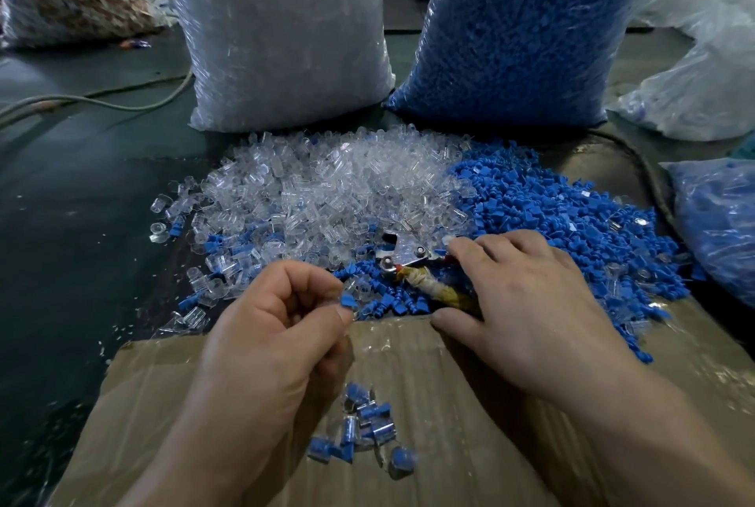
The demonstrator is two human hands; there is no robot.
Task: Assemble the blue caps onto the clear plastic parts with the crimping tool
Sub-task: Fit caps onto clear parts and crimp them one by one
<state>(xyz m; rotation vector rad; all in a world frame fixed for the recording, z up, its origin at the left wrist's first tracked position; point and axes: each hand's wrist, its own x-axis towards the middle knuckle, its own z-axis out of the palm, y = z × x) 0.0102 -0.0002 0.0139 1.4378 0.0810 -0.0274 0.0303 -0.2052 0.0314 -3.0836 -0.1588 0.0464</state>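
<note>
Clear parts (327, 188) heaped left, blue caps (551, 212) heaped right. Tool (402, 257), metal head, cloth-wrapped handle, lies at the heaps' near edge. Assembled pieces (363, 429) lie nearer.

We worked in dim, cool light from above, so the dark table (81, 220) sank almost to black on the left, while the film of the clear bag (282, 37) and the blue bag (514, 28) sparkled with small white glints and the metal head of the tool (402, 251) flashed bright. Our left hand (278, 322) and right hand (527, 302) cast only soft, shapeless shadows on the cardboard (408, 351), whose tape gave a dull sheen. The wide lens bowed everything near the edges, and the far corners and the little pieces (363, 433) low on the cardboard looked smeared and soft.
</note>
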